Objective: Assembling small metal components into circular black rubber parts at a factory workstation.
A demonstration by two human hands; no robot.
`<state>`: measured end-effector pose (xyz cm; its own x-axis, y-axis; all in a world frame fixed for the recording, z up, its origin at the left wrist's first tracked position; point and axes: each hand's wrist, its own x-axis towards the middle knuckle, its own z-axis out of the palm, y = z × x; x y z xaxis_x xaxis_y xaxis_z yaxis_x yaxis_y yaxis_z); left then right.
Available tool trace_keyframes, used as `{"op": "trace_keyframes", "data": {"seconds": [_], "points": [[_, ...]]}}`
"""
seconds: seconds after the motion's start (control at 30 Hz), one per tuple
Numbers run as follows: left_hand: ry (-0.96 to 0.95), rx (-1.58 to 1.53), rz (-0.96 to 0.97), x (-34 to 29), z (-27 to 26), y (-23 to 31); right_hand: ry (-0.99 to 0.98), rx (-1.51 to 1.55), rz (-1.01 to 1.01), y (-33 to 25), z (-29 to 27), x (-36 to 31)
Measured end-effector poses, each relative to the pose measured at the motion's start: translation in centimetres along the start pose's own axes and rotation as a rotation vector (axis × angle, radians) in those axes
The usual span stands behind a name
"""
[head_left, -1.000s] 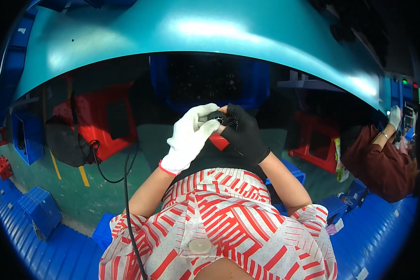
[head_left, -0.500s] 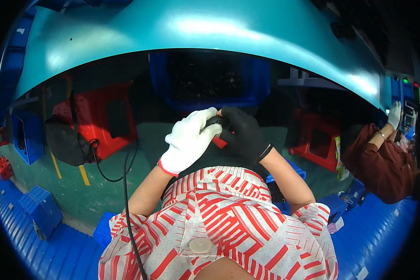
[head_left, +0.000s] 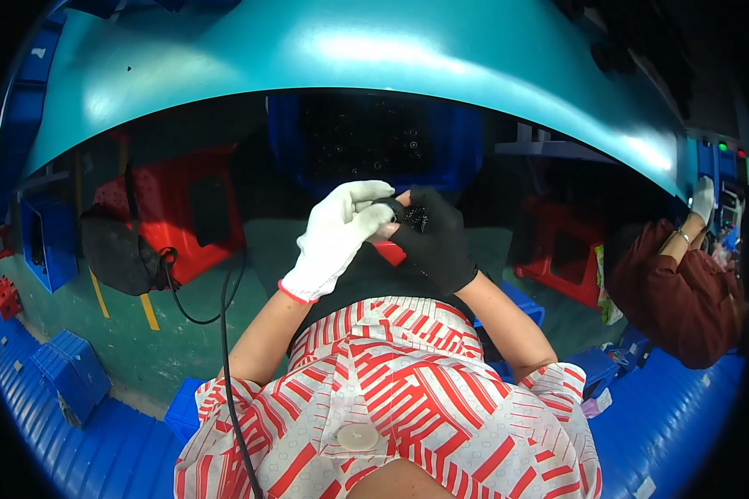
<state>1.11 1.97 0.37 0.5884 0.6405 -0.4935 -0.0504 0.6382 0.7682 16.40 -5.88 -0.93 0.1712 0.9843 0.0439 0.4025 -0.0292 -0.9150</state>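
Note:
Both of my hands meet over my lap, just in front of a blue bin (head_left: 287,170) holding many small dark parts. My left hand (head_left: 334,237), in a white knit glove with a red cuff, closes its fingers round a small black part (head_left: 389,208). From the other side my right hand (head_left: 438,241), in a black glove with bare thumb and fingertip, grips the same part. Dark shiny specks show by its fingers. The exact kind of the part cannot be made out, as fingers cover most of it.
The glossy teal table (head_left: 225,50) curves across the far side, its edge above the bin. Red stools (head_left: 162,200) stand left and right. A black cable (head_left: 226,349) runs up my left side. Blue crates (head_left: 73,374) line the floor. At right sits a co-worker in a brown top (head_left: 674,291).
My hands have tilted and opened slightly around the black part, showing more of it. The right thumb has come into view. The co-worker's gloved hand has shifted a little.

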Motion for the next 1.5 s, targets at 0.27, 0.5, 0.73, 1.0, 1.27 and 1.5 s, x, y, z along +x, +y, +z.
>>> {"op": "trace_keyframes", "data": {"seconds": [0.27,0.5,0.73,1.0,1.27,1.5], "points": [[0.048,0.163,0.015,0.2,-0.7,-0.7,-0.067,-0.052,-0.044,-0.4,-0.4,0.2],[0.058,0.133,-0.003,0.2,-0.3,-1.7,-0.119,-0.163,-0.106,0.4,-0.6,0.5],[0.110,0.383,-0.029,0.1,1.0,-0.9,-0.121,-0.367,-0.192,1.0,-0.4,0.0],[-0.030,0.260,-0.057,0.6,-0.5,-0.8,-0.150,-0.295,-0.148,1.1,-0.6,-0.1],[-0.017,0.089,-0.007,0.4,0.4,-0.8,-0.166,-0.206,-0.109,0.3,-1.1,0.6],[0.045,0.224,0.012,0.1,0.7,-1.6,-0.103,-0.353,-0.245,1.0,-0.1,0.1]]}}
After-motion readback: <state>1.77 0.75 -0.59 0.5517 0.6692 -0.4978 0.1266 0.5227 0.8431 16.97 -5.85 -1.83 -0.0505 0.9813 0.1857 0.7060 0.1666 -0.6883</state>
